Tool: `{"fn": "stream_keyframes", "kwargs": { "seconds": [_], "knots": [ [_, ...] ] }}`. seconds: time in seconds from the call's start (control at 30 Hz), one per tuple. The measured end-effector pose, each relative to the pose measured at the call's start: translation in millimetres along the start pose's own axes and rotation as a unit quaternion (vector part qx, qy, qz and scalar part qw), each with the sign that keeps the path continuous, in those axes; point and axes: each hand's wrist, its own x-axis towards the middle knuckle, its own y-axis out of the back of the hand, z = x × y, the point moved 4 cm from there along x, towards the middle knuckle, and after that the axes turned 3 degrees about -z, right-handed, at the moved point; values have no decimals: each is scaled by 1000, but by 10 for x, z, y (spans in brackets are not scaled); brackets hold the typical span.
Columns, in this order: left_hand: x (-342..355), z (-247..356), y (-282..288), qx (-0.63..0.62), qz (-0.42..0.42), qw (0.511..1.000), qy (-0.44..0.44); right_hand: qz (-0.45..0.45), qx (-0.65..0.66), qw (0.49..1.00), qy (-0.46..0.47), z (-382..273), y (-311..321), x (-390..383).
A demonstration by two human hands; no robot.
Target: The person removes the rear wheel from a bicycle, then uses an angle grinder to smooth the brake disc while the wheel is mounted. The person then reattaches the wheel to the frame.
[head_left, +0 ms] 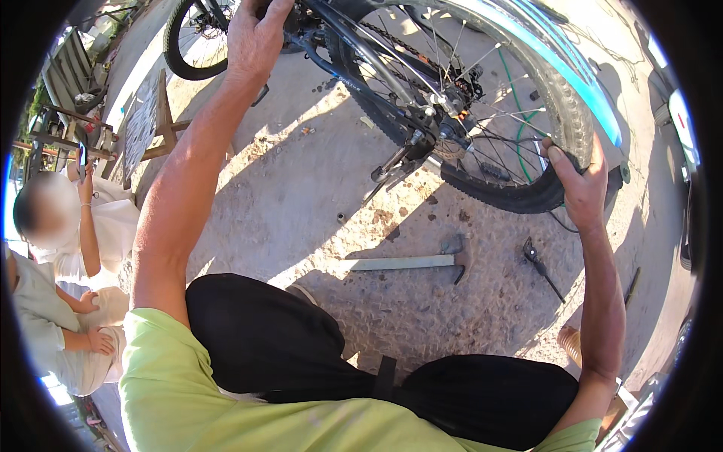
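Observation:
My left hand (256,34), at the top edge, grips a dark part of the upended or tilted bicycle (376,64); its fingertips are partly hidden. With thumb and fingers closed, my right hand (572,169) holds the black tyre (512,202) of the spoked wheel on the right, beside a blue curved mudguard (602,113). The wheel's hub, sprockets (463,90) and chain show between my hands. Below the bicycle, a hammer (399,263) with a long pale handle and a dark wrench-like tool (538,264) lie on the dusty ground (286,196).
A second black wheel (181,60) is at the upper left, near a wooden stand (162,124). Two people (90,226) are close at my left, one raising a phone (82,162). A green hose (520,151) runs behind the right wheel. My knees (263,324) are bent below.

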Motion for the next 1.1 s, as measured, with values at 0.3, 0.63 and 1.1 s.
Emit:
{"fn": "stream_keyframes", "kwargs": {
  "seconds": [0.3,0.63,1.1],
  "knots": [
    [-353,-831,-562,-207,-169,902,338,9,31,999,-14,53,-28,17],
    [-530,-1319,-815,-278,-117,841,450,26,41,999,-18,103,-18,29],
    [-339,-1258,-1306,-508,-41,750,421,-112,170,975,-87,-754,388,517]
  ]
}}
